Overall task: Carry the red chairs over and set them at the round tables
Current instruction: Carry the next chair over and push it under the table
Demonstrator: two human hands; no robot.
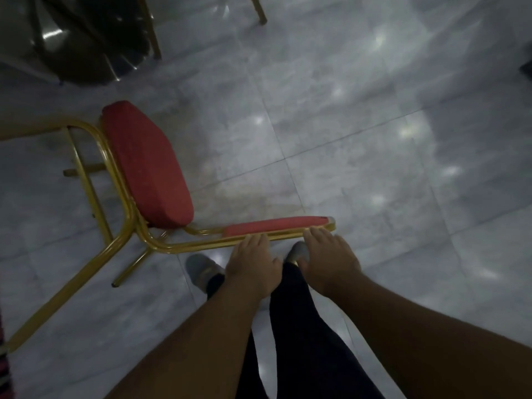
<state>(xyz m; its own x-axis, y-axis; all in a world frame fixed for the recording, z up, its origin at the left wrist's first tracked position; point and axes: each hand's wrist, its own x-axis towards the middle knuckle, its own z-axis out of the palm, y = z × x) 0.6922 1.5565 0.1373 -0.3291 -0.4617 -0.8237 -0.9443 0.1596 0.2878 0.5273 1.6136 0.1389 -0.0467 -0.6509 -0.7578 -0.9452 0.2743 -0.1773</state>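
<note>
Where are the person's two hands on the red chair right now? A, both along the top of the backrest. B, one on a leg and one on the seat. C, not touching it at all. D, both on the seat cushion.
A: the left hand and right hand sit side by side on the gold frame along the backrest of the red chair, away from its seat cushion.

Grey marble floor tiles [359, 133] carry bright light reflections. 2 grey shoes [201, 270] stand on them. A patterned edge [4, 367] shows far left.

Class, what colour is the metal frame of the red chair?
Gold, seen in the head view: the chair frame under both hands.
</note>
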